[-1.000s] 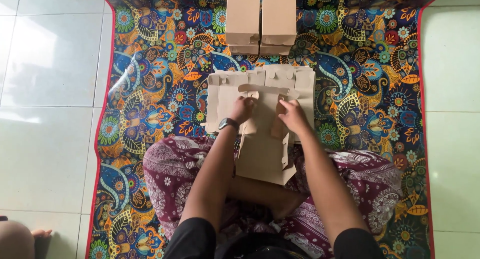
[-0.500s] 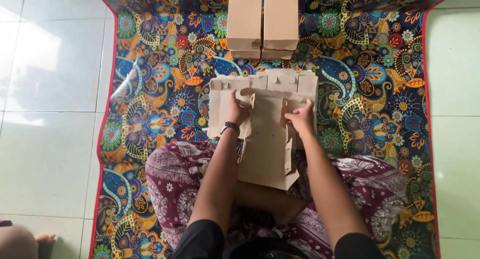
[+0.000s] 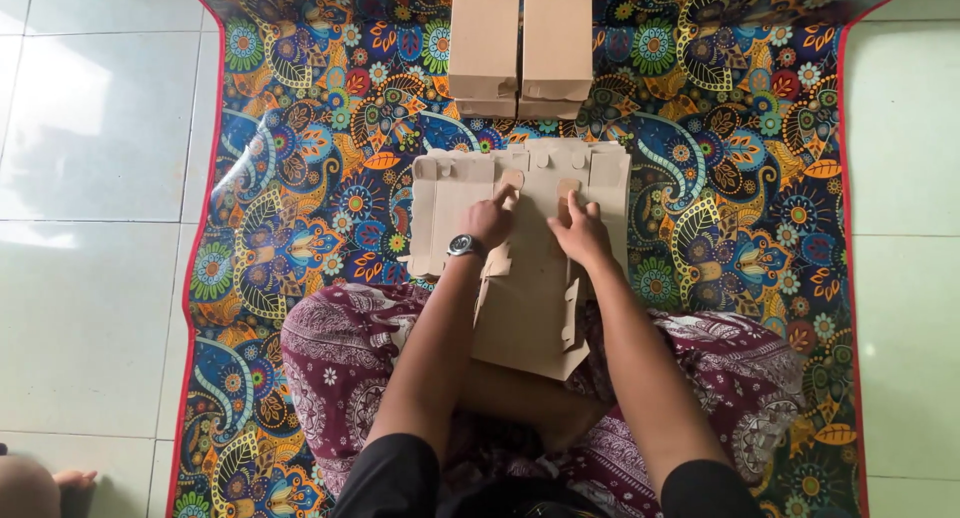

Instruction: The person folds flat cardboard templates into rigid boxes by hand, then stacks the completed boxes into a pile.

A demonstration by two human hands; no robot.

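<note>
A flat brown cardboard box blank lies tilted over my lap and onto a stack of more flat blanks on the patterned mat. My left hand, with a wristwatch on the wrist, presses on the blank's upper left part near a rounded tab. My right hand presses on its upper right part beside another rounded tab. Both hands have their fingers on the cardboard. Two folded brown boxes stand side by side further away at the top.
A colourful paisley mat with a red border covers the pale tiled floor. My crossed legs in maroon patterned trousers fill the lower middle. Part of another person shows at the bottom left corner.
Both hands have slid a little further up the blank toward its tabbed top edge. The view has shifted slightly, and the blank lies flatter under the hands.
</note>
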